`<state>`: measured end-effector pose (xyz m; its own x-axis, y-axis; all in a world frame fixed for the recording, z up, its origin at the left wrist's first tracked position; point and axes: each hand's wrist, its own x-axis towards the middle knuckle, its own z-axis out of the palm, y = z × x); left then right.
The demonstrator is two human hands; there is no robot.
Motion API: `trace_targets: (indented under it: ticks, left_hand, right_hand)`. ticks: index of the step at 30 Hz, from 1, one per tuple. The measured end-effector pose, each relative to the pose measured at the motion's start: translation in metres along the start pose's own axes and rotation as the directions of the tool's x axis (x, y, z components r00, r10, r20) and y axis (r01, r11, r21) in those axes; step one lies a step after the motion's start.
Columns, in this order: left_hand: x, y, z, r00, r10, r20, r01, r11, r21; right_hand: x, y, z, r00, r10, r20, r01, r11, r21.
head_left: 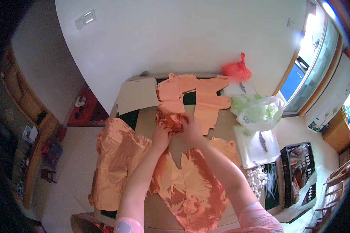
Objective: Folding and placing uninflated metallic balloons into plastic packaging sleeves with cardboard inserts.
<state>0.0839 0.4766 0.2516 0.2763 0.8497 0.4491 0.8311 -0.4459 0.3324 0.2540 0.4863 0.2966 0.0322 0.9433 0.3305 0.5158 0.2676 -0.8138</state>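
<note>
A crumpled, shiny piece, which looks like a folded copper-coloured foil balloon (170, 119), lies near the middle of the table. My left hand (162, 136) grips its near left edge with bent fingers. On its right side, my right hand (192, 129) holds the foil, partly blurred. Flat foil balloons (210, 99) with small edge tabs are spread just beyond my hands. Closer to me, a large foil balloon (188, 190) lies between my forearms, and another foil piece (118, 163) rests to the left of my left arm.
A beige board (137, 97) lies at the far left of the table (144, 118). A red plastic bag (237, 70), a green-and-white bag (256, 110) and clear plastic sleeves (256, 147) line the right side. A black crate (298, 171) stands beyond the right edge.
</note>
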Motion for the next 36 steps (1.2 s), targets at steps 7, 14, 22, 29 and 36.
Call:
trace_targets:
  ticks: [7,14,22,29,36]
  left_hand:
    - [0.003,0.037,-0.073,0.944,-0.159,-0.288,-0.002,0.872,-0.489]
    - [-0.014,0.122,-0.258,0.999,-0.045,-0.030,-0.015,0.301,-0.954]
    - [-0.051,0.190,-0.303,0.993,-0.064,-0.104,-0.084,0.264,-0.961]
    - [-0.067,0.231,-0.329,0.997,-0.080,0.017,0.045,0.363,-0.931]
    - [-0.076,0.226,-0.331,0.994,-0.012,-0.107,-0.095,0.368,-0.925]
  right_hand:
    - [-0.015,-0.152,-0.126,0.942,-0.322,-0.090,0.333,0.930,0.153]
    - [-0.081,-0.251,-0.207,0.707,-0.663,0.246,0.638,0.748,0.183]
    - [-0.121,-0.268,-0.236,0.937,-0.349,-0.004,0.326,0.872,0.367]
    - [-0.143,-0.276,-0.239,0.931,-0.363,-0.039,0.354,0.872,0.339]
    - [-0.168,-0.196,-0.202,0.681,-0.468,0.563,0.495,0.861,0.117]
